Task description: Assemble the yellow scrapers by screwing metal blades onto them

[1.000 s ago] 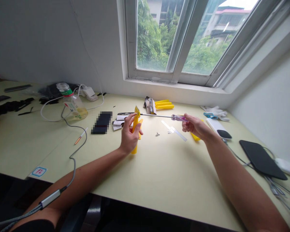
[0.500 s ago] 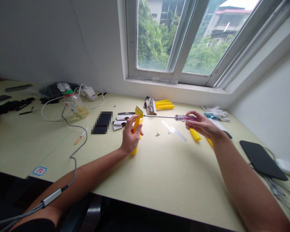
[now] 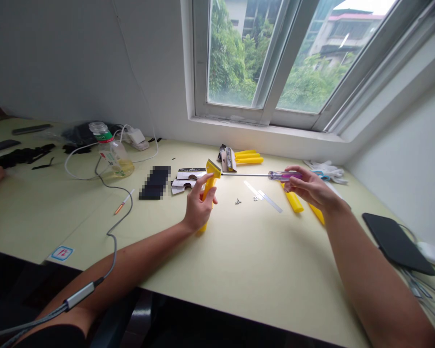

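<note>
A: How are the yellow scraper and the screwdriver oriented?
B: The scraper stands nearly upright, its head just past 12 o'clock and its handle end just past 6. The screwdriver's long axis is roughly level, tip toward 9 o'clock, clear-and-purple handle toward 3.
A: And the limbs?
B: From the left hand, the forearm runs toward 8 o'clock; from the right hand, toward 5.
A: Describe each grip.
B: The left fingers and thumb wrap the scraper's handle, the index finger extended near the head. The right thumb and fingertips pinch the rear of the screwdriver's handle.
A: Where do the tools lie relative to the grips?
B: The scraper's head projects at 1 o'clock from the left hand. The shaft leaves the right hand toward 9 o'clock, its tip at the head; exact seating cannot be told. Small screws lie on the table, at 4 o'clock from that head.
</note>
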`<state>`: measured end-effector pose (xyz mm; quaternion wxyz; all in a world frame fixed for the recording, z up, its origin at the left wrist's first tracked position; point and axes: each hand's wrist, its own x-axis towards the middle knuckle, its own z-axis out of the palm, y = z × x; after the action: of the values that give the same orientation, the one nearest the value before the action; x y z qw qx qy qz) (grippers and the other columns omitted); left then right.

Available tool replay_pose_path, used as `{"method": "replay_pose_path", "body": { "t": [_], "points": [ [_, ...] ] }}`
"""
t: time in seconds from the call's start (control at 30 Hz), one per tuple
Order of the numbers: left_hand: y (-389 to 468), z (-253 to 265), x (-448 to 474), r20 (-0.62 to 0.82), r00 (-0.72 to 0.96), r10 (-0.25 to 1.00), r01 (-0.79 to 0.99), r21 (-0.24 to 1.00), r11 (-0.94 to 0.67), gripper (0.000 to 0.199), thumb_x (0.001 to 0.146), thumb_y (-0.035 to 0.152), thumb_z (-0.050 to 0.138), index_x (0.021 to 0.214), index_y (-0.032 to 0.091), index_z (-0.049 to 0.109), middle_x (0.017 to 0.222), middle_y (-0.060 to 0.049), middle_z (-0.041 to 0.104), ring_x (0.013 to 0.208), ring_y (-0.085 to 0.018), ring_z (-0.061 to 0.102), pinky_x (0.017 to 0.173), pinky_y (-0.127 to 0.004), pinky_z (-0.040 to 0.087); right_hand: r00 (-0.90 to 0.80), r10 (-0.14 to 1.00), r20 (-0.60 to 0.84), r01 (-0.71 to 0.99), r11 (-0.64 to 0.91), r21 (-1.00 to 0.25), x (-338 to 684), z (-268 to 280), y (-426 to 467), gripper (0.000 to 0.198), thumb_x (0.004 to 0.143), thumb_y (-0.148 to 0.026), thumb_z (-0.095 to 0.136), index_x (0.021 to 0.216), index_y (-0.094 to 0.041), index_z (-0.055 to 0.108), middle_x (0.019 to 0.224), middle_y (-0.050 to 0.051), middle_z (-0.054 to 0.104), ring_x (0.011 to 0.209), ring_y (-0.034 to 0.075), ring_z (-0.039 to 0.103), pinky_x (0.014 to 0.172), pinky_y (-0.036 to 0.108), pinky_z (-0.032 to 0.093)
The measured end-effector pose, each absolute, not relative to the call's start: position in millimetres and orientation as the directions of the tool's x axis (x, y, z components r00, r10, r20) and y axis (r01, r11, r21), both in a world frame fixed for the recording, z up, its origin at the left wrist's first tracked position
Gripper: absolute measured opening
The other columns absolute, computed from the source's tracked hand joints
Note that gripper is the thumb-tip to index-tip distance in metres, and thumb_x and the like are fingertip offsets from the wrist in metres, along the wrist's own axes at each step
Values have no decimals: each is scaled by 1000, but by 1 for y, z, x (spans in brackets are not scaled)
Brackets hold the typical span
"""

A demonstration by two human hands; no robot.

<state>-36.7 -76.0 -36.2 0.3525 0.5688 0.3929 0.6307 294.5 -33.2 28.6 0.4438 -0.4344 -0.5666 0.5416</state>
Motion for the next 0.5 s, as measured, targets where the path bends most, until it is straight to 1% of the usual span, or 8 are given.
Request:
{"method": "replay_pose_path", "body": {
  "t": [0.1, 0.17, 0.2, 0.27, 0.37, 0.43, 0.5],
  "points": [
    [-77, -37, -36, 438, -107, 893, 3, 898, -440, 42, 89, 37, 61, 130, 26, 55, 85, -3, 67, 52, -9, 60, 43, -20, 43, -212, 976, 55, -15, 53, -999, 296, 30, -33, 36, 74, -32, 80, 104, -27, 63, 85, 0, 69, 67, 13, 62, 66, 29, 53],
    [-77, -36, -36, 439, -107, 892, -6, 897, -442, 43, 89, 37, 61, 130, 26, 55, 86, -3, 67, 52, -8, 60, 43, -20, 43, -204, 977, 68, -29, 64, -998, 296, 29, -33, 34, 74, -31, 80, 103, -27, 64, 83, -1, 69, 67, 13, 62, 66, 28, 53],
    [-77, -35, -36, 438, -104, 893, -16, 897, -442, 42, 90, 36, 61, 130, 26, 55, 89, -4, 68, 52, -8, 60, 43, -20, 44, -203, 976, 73, -35, 67, -997, 296, 28, -32, 34, 74, -31, 80, 104, -27, 65, 81, -1, 69, 66, 12, 62, 66, 28, 53],
    [-77, -31, -37, 427, -95, 899, -53, 900, -433, 41, 90, 36, 61, 129, 26, 54, 103, -7, 68, 52, -7, 59, 43, -19, 45, -213, 975, 70, -38, 63, -997, 295, 26, -32, 34, 74, -33, 80, 105, -26, 67, 80, 0, 69, 62, 11, 60, 65, 28, 53],
    [-78, -23, -38, 413, -79, 907, -148, 895, -421, 39, 88, 37, 63, 125, 27, 54, 126, -11, 62, 51, -5, 59, 41, -19, 44, -220, 973, 65, -24, 61, -998, 292, 24, -32, 36, 73, -35, 81, 105, -24, 68, 83, 2, 71, 61, 11, 60, 64, 29, 54],
    [-78, -18, -39, 401, -52, 915, -236, 885, -401, 39, 87, 37, 64, 124, 29, 53, 132, -11, 59, 51, -4, 58, 40, -19, 44, -195, 977, 82, 3, 84, -996, 288, 27, -34, 38, 69, -34, 84, 103, -25, 68, 85, 2, 72, 64, 13, 63, 66, 30, 55],
    [-78, -14, -39, 372, -22, 928, -329, 874, -358, 40, 86, 36, 65, 124, 31, 51, 132, -9, 59, 49, -4, 58, 39, -19, 45, -163, 979, 120, 61, 131, -990, 284, 35, -37, 40, 64, -32, 87, 98, -26, 68, 82, 1, 71, 67, 14, 65, 67, 31, 56]
  ]
}}
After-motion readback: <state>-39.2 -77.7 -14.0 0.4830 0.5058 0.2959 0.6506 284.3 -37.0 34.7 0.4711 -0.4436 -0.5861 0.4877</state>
